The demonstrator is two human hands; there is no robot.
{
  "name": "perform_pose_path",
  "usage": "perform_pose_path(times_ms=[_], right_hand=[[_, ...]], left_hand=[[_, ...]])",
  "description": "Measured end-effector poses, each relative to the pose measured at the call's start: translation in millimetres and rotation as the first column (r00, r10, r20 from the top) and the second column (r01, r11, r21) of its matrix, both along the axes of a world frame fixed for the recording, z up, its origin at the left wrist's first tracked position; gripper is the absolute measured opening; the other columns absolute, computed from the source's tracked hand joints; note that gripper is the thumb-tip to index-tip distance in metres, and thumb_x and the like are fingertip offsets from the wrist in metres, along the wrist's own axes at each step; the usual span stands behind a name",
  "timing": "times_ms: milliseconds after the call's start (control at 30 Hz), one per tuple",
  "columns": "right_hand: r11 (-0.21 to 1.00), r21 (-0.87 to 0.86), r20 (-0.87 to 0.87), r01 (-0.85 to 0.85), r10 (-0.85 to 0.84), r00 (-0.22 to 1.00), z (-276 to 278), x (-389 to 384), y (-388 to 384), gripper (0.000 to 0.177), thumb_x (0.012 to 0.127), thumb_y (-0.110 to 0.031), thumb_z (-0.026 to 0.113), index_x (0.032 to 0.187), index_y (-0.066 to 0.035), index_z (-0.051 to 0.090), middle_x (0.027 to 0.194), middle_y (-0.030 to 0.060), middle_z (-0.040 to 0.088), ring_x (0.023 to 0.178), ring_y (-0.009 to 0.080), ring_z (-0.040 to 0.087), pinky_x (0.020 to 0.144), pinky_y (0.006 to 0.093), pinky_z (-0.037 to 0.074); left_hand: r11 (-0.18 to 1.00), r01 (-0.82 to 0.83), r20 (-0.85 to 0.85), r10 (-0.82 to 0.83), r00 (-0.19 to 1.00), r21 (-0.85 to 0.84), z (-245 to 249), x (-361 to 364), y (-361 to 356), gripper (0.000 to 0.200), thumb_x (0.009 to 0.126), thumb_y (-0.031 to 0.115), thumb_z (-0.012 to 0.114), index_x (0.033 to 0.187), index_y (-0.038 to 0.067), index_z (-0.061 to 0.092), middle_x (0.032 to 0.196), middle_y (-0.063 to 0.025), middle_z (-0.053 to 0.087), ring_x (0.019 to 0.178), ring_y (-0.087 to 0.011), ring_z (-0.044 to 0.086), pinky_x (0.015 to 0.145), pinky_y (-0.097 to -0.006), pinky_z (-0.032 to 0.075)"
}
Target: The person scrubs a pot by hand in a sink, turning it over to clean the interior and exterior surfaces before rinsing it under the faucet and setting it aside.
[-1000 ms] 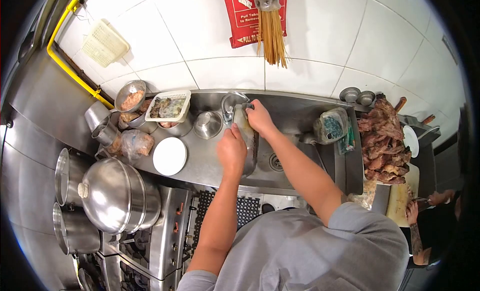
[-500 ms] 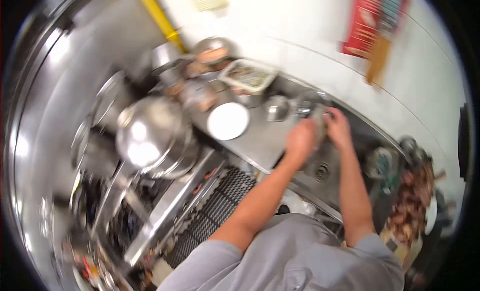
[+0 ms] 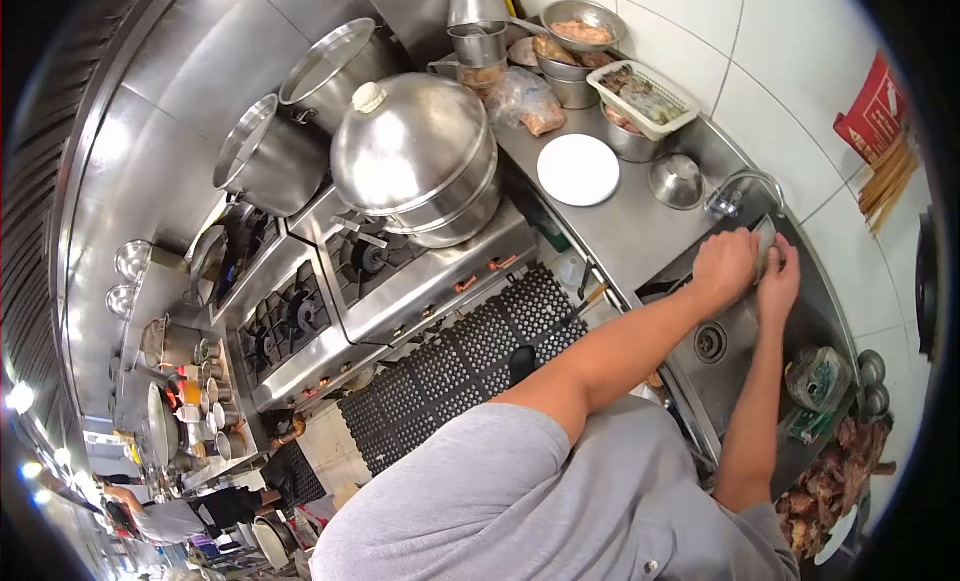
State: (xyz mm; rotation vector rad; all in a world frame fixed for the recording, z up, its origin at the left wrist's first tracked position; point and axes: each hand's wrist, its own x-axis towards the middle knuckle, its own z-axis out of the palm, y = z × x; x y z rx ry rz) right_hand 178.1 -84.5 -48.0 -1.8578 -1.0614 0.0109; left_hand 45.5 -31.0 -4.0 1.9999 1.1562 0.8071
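Observation:
Over the metal sink (image 3: pixel 690 359) by the tap (image 3: pixel 745 189), my left hand (image 3: pixel 727 265) is closed round a pale grey, slim object (image 3: pixel 766 243). My right hand (image 3: pixel 778 279) grips the same object from the other side, its fingers bent against it. What kind of thing it is cannot be made out, as my fingers cover most of it. On the counter to the left of the tap lie an upturned metal bowl (image 3: pixel 677 181) and a white round plate (image 3: pixel 578 170).
A large domed steamer pot (image 3: pixel 415 151) stands on the stove (image 3: pixel 420 286) at left. Bowls of meat and a white basket (image 3: pixel 645 101) crowd the counter's back. Right of the sink lies a heap of meat (image 3: pixel 835 481). Another person (image 3: pixel 170 516) is far off at lower left.
My view has swung left, so the stove, plate and sink appear farther right in it. Both hands stay over the sink with the grey object, and the picture is sharper.

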Motion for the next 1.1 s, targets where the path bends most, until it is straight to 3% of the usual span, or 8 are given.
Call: perform_pose_path(times_ms=[133, 200, 400, 467, 667, 733, 1033, 1100], right_hand=[[0.995, 0.1, 0.038, 0.018, -0.022, 0.999, -12.2, 13.4, 3.5, 0.03, 0.098, -0.019, 0.054, 0.121, -0.002, 0.06, 0.107, 0.016, 0.065, 0.101, 0.0278, 0.062, 0.09, 0.0353, 0.045], [0.989, -0.115, -0.38, -0.091, 0.041, 0.924, -32.2, 64.1, 13.1, 0.03, 0.097, -0.016, 0.054, 0.123, -0.003, 0.06, 0.102, 0.0139, 0.065, 0.097, 0.0264, 0.062, 0.09, 0.034, 0.045], [0.995, 0.062, 0.064, 0.08, -0.084, 0.994, -34.6, 9.1, 5.6, 0.033, 0.095, -0.02, 0.057, 0.125, -0.005, 0.06, 0.111, 0.017, 0.066, 0.098, 0.0244, 0.063, 0.09, 0.0352, 0.048], [1.0, -0.013, -0.412, 0.023, -0.026, 0.911, -40.8, 39.4, 15.2, 0.023, 0.093, -0.019, 0.059, 0.109, -0.003, 0.065, 0.099, 0.0149, 0.068, 0.089, 0.0237, 0.064, 0.081, 0.0355, 0.049], [0.979, 0.201, -0.033, 0.041, -0.035, 0.999, -2.5, -14.3, -8.9, 0.019, 0.091, -0.015, 0.062, 0.106, -0.004, 0.062, 0.093, 0.0187, 0.067, 0.086, 0.0345, 0.066, 0.077, 0.0391, 0.051], [0.991, -0.098, -0.408, 0.089, -0.121, 0.905, -2.6, 10.5, 0.4, 0.022, 0.092, -0.016, 0.062, 0.109, -0.004, 0.062, 0.097, 0.0191, 0.068, 0.092, 0.0368, 0.066, 0.079, 0.0404, 0.051], [0.995, -0.003, -0.352, 0.103, -0.097, 0.931, 6.5, -8.7, -5.6, 0.022, 0.093, -0.015, 0.057, 0.113, -0.007, 0.062, 0.103, 0.022, 0.067, 0.098, 0.0407, 0.064, 0.082, 0.0474, 0.049], [0.944, 0.329, 0.093, 0.012, -0.045, 0.995, 4.5, -53.2, -14.4, 0.023, 0.093, -0.016, 0.057, 0.112, -0.005, 0.061, 0.101, 0.0236, 0.067, 0.097, 0.0426, 0.063, 0.081, 0.0473, 0.05]], left_hand=[[0.998, 0.057, 0.01, -0.057, 0.998, -0.018, -4.0, -1.4, -4.0, 0.043, 0.1, 0.033, 0.043, 0.083, -0.001, 0.063, 0.082, -0.0276, 0.066, 0.078, -0.0479, 0.064, 0.076, -0.0554, 0.051], [0.997, 0.068, -0.019, -0.068, 0.997, -0.038, 0.8, -11.8, -13.0, 0.042, 0.101, 0.032, 0.043, 0.083, -0.001, 0.063, 0.081, -0.028, 0.066, 0.079, -0.048, 0.064, 0.076, -0.0555, 0.051], [0.971, 0.192, -0.132, -0.174, 0.976, 0.142, -35.9, -4.1, 15.8, 0.039, 0.101, 0.03, 0.04, 0.088, 0.003, 0.064, 0.086, -0.023, 0.067, 0.081, -0.045, 0.064, 0.074, -0.0541, 0.05], [0.978, 0.2, -0.084, -0.195, 0.977, 0.063, -33.5, -11.2, 7.5, 0.042, 0.101, 0.031, 0.038, 0.089, 0.002, 0.066, 0.086, -0.0247, 0.066, 0.083, -0.0456, 0.063, 0.074, -0.0533, 0.05], [0.97, 0.239, -0.207, -0.226, 0.952, 0.037, -4.4, -16.9, 7.3, 0.05, 0.102, 0.038, 0.039, 0.085, -0.001, 0.066, 0.086, -0.0303, 0.065, 0.086, -0.0495, 0.062, 0.077, -0.0575, 0.047], [0.984, 0.171, -0.229, -0.153, 0.961, 0.057, -1.6, -17.8, 0.5, 0.05, 0.102, 0.037, 0.04, 0.084, -0.002, 0.065, 0.085, -0.0309, 0.064, 0.086, -0.0507, 0.061, 0.077, -0.0573, 0.046], [0.976, 0.171, -0.186, -0.145, 0.972, 0.135, -8.0, -20.3, 3.3, 0.051, 0.102, 0.036, 0.04, 0.078, -0.003, 0.062, 0.08, -0.0299, 0.063, 0.08, -0.0503, 0.059, 0.071, -0.0562, 0.043], [0.969, 0.198, -0.194, -0.168, 0.967, 0.146, -3.1, -16.6, 9.7, 0.05, 0.102, 0.036, 0.041, 0.079, -0.003, 0.063, 0.08, -0.0306, 0.063, 0.08, -0.0511, 0.059, 0.072, -0.0568, 0.044]])
